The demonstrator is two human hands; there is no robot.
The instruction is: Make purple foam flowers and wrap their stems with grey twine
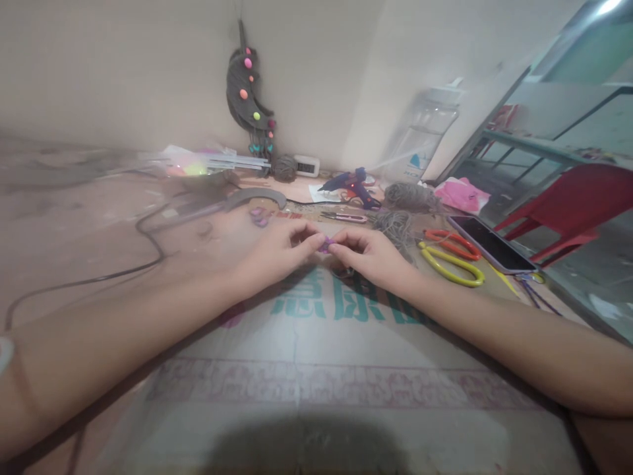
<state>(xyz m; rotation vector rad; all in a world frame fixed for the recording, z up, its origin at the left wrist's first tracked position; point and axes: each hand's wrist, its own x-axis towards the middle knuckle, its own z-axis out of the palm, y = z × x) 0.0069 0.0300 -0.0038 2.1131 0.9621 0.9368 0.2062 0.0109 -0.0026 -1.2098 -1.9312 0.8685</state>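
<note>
Left hand and right hand pinching one small purple piece

Both hands are working close together, each clamped in a pinch on the purple piece from its own side. It is sitting between them, over the far part of the cardboard that is covering the tabletop. The hands are hiding so much of it that its shape is hard to tell, and the view is not showing whether it is touching the cardboard.

The step in hand seems to be fine handling of this single piece, perhaps pressing or adjusting it; blur is masking the exact action. The next move seems to be calling for a light, even pinch, with one hand holding firmly whenever the other is letting go.

Beyond the left hand, purple bits are lying near the cardboard's far edge, with thread snips lying beyond the hands. Grey yarn is lying just past the right hand. Orange-and-yellow scissors are resting toward the tabletop's right edge, beside a phone. Toward the back edge, a glue gun is lying, and a water bottle is standing near the back right corner.
</note>
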